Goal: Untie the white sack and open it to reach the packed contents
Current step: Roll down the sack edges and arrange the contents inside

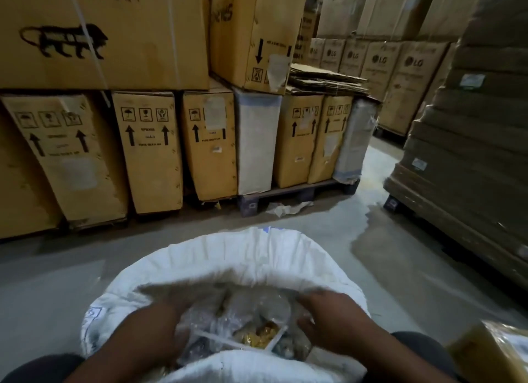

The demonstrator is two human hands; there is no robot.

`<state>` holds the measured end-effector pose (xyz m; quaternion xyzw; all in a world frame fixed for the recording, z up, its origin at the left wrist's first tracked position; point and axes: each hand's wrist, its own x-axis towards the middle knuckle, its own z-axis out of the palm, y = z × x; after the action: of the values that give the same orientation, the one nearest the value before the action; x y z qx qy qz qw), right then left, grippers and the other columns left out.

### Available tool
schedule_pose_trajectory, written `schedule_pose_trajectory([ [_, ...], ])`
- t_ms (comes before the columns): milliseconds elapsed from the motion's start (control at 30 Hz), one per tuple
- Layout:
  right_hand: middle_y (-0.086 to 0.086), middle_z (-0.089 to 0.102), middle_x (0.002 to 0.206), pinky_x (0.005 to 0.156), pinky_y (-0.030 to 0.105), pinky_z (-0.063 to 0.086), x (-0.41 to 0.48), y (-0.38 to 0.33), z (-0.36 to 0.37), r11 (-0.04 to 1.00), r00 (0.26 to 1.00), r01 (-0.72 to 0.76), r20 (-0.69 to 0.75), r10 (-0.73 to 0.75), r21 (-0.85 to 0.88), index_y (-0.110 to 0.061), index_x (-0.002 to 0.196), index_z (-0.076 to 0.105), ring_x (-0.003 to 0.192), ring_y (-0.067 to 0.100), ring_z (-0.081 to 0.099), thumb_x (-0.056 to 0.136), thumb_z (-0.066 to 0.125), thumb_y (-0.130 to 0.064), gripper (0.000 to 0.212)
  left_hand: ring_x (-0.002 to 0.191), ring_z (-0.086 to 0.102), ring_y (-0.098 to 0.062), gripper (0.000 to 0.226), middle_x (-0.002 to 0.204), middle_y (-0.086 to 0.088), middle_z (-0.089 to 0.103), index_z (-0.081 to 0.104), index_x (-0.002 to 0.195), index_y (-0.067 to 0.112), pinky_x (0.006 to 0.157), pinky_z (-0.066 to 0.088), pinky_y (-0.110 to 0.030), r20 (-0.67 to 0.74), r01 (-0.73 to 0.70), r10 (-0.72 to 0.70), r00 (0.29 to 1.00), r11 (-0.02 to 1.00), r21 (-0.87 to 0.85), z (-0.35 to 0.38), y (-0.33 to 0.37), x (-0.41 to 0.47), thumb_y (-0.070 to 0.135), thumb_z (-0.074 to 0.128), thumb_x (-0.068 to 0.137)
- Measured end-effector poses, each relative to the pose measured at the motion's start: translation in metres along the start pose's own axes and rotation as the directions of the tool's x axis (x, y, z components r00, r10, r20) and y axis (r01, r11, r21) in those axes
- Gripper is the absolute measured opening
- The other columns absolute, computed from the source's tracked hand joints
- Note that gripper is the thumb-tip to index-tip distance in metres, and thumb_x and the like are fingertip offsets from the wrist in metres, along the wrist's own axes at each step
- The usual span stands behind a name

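Note:
The white woven sack (245, 257) stands on the floor right in front of me, its mouth spread wide open. Inside lies a clear plastic inner bag (243, 322) holding packed items, some of them yellow, with a white strip lying across it. My left hand (154, 322) is inside the sack mouth on the left side of the plastic bag. My right hand (334, 317) rests on the plastic at the right side. Both hands are blurred, and their fingers seem to press into or pinch the plastic.
Cardboard boxes (148, 148) stand on a pallet (285, 197) just beyond the sack, with larger cartons stacked on top. A wrapped pallet stack (471, 154) rises at the right. Crumpled paper (288, 208) lies on the grey floor. A yellowish package (494, 354) sits at the bottom right.

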<state>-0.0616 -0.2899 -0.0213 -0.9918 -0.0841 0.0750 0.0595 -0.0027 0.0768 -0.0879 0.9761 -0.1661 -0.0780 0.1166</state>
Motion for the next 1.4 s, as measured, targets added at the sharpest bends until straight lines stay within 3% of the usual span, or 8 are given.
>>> schedule_pose_trajectory([
  [200, 0.013, 0.038, 0.163, 0.127, 0.051, 0.013, 0.045, 0.005, 0.020, 0.965, 0.981, 0.018, -0.181, -0.068, -0.261, -0.015, 0.154, 0.039, 0.153, 0.034, 0.032, 0.073, 0.064, -0.036, 0.088, 0.146, 0.039, -0.008, 0.093, 0.160, 0.014, 0.035, 0.035, 0.161, 0.026, 0.122, 0.026, -0.021, -0.288, -0.108, 0.067, 0.955, 0.986, -0.129, -0.022, 0.013, 0.030, 0.058, 0.063, 0.079],
  [300, 0.012, 0.014, 0.172, 0.126, 0.050, -0.012, 0.068, 0.009, 0.022, 0.963, 0.962, -0.016, -0.266, -0.058, -0.271, -0.016, 0.164, 0.019, 0.160, 0.032, 0.005, 0.083, 0.062, -0.037, 0.094, 0.154, 0.035, -0.027, 0.102, 0.169, -0.008, 0.032, 0.035, 0.162, 0.011, 0.125, 0.029, -0.047, -0.275, -0.116, 0.130, 0.953, 0.991, 0.067, -0.007, -0.003, 0.051, 0.064, 0.056, 0.077],
  [600, 0.010, 0.015, 0.172, 0.127, 0.046, -0.011, 0.125, 0.035, 0.014, 0.956, 0.922, -0.123, -0.387, 0.011, -0.266, -0.014, 0.165, 0.015, 0.159, 0.031, 0.011, 0.082, 0.068, -0.038, 0.101, 0.147, 0.040, -0.043, 0.097, 0.164, -0.019, 0.039, 0.041, 0.157, 0.001, 0.126, 0.019, -0.051, -0.429, 0.086, 0.020, 0.903, 0.971, 0.225, -0.004, -0.034, 0.094, 0.048, 0.048, 0.073],
  [733, 0.007, 0.011, 0.173, 0.125, 0.044, -0.018, 0.138, 0.047, 0.026, 0.952, 0.938, -0.113, -0.348, 0.008, -0.284, -0.015, 0.165, 0.012, 0.160, 0.030, 0.007, 0.080, 0.072, -0.039, 0.106, 0.148, 0.038, -0.044, 0.093, 0.166, -0.019, 0.035, 0.040, 0.157, 0.001, 0.126, 0.014, -0.054, -0.448, 0.111, 0.020, 0.894, 0.958, 0.264, 0.006, -0.050, 0.104, 0.025, 0.059, 0.070],
  [900, 0.009, 0.028, 0.169, 0.128, 0.043, -0.006, 0.133, 0.071, 0.063, 0.957, 0.976, -0.141, -0.199, 0.091, -0.254, -0.014, 0.159, 0.035, 0.158, 0.029, 0.019, 0.069, 0.077, -0.031, 0.101, 0.140, 0.049, -0.045, 0.077, 0.157, -0.023, 0.048, 0.052, 0.146, -0.008, 0.122, 0.002, -0.049, -0.410, 0.055, 0.109, 0.906, 0.928, 0.368, 0.035, -0.057, 0.099, 0.007, 0.037, 0.072],
  [1033, 0.008, 0.014, 0.173, 0.124, 0.040, -0.012, 0.128, 0.073, 0.086, 0.970, 0.997, -0.073, -0.042, 0.065, -0.234, -0.016, 0.163, 0.022, 0.160, 0.028, 0.007, 0.088, 0.059, -0.026, 0.084, 0.130, 0.058, -0.045, 0.071, 0.144, -0.027, 0.060, 0.061, 0.135, -0.012, 0.124, 0.001, -0.051, -0.363, 0.051, 0.107, 0.926, 0.915, 0.400, 0.055, -0.067, 0.096, 0.004, 0.033, 0.072],
  [1267, 0.003, 0.008, 0.174, 0.127, 0.047, 0.002, 0.121, 0.057, 0.080, 0.997, 0.995, -0.039, 0.085, 0.045, -0.068, -0.025, 0.164, 0.012, 0.160, 0.021, 0.007, 0.097, 0.055, -0.044, 0.082, 0.126, 0.064, -0.040, 0.076, 0.137, -0.027, 0.065, 0.072, 0.122, -0.009, 0.129, -0.007, -0.042, -0.258, 0.076, 0.003, 0.966, 0.953, 0.294, 0.041, -0.030, 0.086, 0.017, 0.043, 0.057],
  [1400, 0.000, -0.002, 0.174, 0.127, 0.048, -0.002, 0.096, 0.033, 0.048, 0.999, 0.980, 0.023, 0.197, -0.027, 0.023, -0.032, 0.165, 0.002, 0.160, 0.019, -0.003, 0.091, 0.048, -0.065, 0.093, 0.125, 0.066, -0.038, 0.084, 0.138, -0.023, 0.066, 0.073, 0.125, -0.003, 0.122, 0.016, -0.050, -0.055, 0.096, -0.083, 0.995, 0.952, 0.292, 0.032, 0.000, 0.048, 0.058, 0.051, 0.073],
])
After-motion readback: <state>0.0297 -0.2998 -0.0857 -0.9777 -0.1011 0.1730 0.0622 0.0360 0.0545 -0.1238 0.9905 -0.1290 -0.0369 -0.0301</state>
